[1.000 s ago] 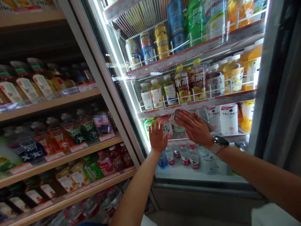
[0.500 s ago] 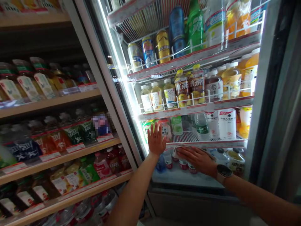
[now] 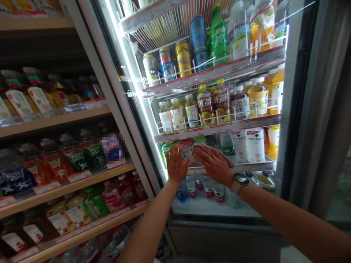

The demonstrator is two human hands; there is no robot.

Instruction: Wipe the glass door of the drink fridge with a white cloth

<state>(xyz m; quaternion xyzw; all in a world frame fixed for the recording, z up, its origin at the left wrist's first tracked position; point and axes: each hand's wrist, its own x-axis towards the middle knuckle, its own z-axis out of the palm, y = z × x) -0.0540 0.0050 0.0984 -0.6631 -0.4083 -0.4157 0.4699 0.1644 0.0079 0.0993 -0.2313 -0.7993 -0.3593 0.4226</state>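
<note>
Head view: my left grip (image 3: 176, 165) lies open, fingers spread on the glass cooler door (image 3: 203, 208), seemingly to steady it, while my right grip (image 3: 213, 165), also open, presses a crumpled cloth (image 3: 201, 150) flat against the glass just beside it.

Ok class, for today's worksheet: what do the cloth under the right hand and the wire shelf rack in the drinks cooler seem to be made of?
The cloth under the right hand looks like thin, soft, matte fabric, as it crumples into folds; the fibre can't be told. The wire shelf rack looks like white-coated metal, judging by its thin, straight, evenly spaced rods, though the coating is uncertain.
</note>
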